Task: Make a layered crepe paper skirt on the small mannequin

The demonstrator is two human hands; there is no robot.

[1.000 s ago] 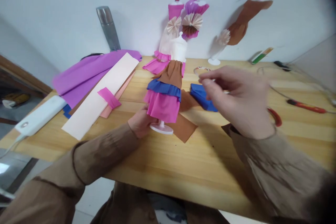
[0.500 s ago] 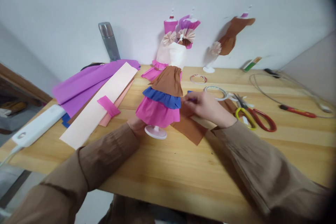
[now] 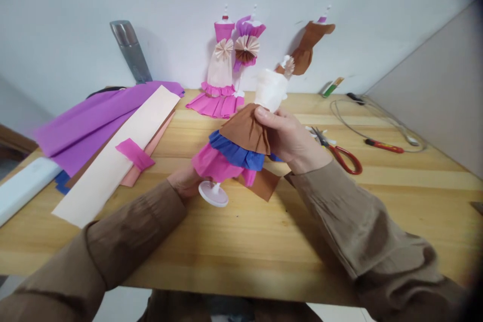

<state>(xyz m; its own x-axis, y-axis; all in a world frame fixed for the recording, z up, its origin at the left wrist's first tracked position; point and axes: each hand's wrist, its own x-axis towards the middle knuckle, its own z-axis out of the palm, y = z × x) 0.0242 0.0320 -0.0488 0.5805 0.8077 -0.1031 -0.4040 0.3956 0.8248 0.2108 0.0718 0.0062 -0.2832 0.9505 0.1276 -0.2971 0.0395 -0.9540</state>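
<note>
A small dress form (image 3: 270,88) with a white bodice leans to the right above the table. It wears a tiered paper skirt: a brown layer (image 3: 245,128), a blue ruffle (image 3: 236,150) and a pink bottom tier (image 3: 215,163). My right hand (image 3: 294,138) is closed round its waist, thumb on the front of the brown layer. My left hand (image 3: 184,179) supports the form low down behind the pink tier, its fingers hidden by the skirt. The form's round white base (image 3: 213,194) shows below the hem, off the table. Brown paper (image 3: 266,186) lies underneath.
Dressed forms in pink (image 3: 222,70), purple (image 3: 249,35) and brown (image 3: 305,50) stand along the wall. Purple paper (image 3: 101,121) and a cream strip (image 3: 124,146) lie left, near a grey flask (image 3: 132,53). Scissors (image 3: 347,158) and a red-handled corded tool (image 3: 385,146) lie right.
My right hand has moved from beside the skirt up to the waist and taken hold there. The dress form has tilted, its top leaning right. The view has shifted slightly right.
</note>
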